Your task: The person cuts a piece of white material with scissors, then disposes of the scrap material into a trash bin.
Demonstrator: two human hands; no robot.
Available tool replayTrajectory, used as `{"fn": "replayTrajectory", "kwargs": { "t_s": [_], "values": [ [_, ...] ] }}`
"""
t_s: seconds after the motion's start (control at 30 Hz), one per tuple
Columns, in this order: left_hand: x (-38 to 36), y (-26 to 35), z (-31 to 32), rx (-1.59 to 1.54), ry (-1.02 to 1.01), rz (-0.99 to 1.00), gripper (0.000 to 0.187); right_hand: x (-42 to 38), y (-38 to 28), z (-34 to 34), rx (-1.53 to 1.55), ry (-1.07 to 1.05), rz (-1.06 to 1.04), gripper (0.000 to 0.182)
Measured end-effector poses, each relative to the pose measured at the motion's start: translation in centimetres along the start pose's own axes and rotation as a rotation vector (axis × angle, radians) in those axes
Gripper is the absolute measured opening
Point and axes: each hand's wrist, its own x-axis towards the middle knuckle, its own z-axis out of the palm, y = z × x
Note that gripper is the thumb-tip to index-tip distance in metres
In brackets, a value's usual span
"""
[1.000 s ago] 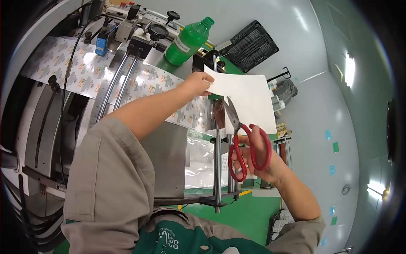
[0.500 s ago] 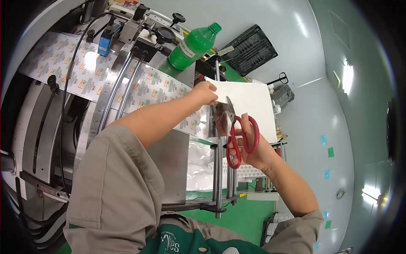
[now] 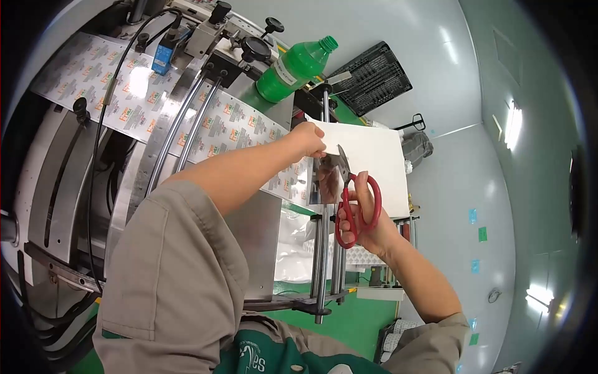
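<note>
Between thumb and fingers, my left hand (image 3: 307, 141) pinches the left edge of a white sheet (image 3: 374, 159). My right hand (image 3: 367, 218) is closed round the red handles of the scissors (image 3: 377, 202). The scissor blades point up and are spread a little, at the lower left edge of the sheet, just right of my left fingertips. A printed web (image 3: 230, 124) with orange and grey marks runs under my left forearm. Below my left hand, a shiny metal plate (image 3: 322, 187) shows reflections.
A green bottle (image 3: 296, 70) stands on the machine near black knobs (image 3: 255, 49) and a blue sensor (image 3: 163, 57). Metal rods (image 3: 321, 255) rise below the hands. A black pallet (image 3: 375, 78) lies farther back. Clear plastic (image 3: 293, 249) hangs beneath the web.
The view has shifted slightly. The scissor blades look a little closer together at the sheet's edge. Both hands keep their holds.
</note>
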Motion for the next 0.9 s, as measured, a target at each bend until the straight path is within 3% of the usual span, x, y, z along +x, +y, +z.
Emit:
{"fn": "replayTrajectory", "kwargs": {
  "t_s": [0.77, 0.9],
  "values": [
    [-0.3, 0.2, 0.1, -0.045, -0.022, -0.010, 0.040, 2.9, -0.8, -0.1, -0.084, 0.021, -0.129, 0.069],
    [0.2, 0.0, 0.2, -0.065, -0.012, -0.033, 0.041, 3.6, -2.1, -0.1, 0.007, -0.079, -0.082, 0.071]
  ]
}}
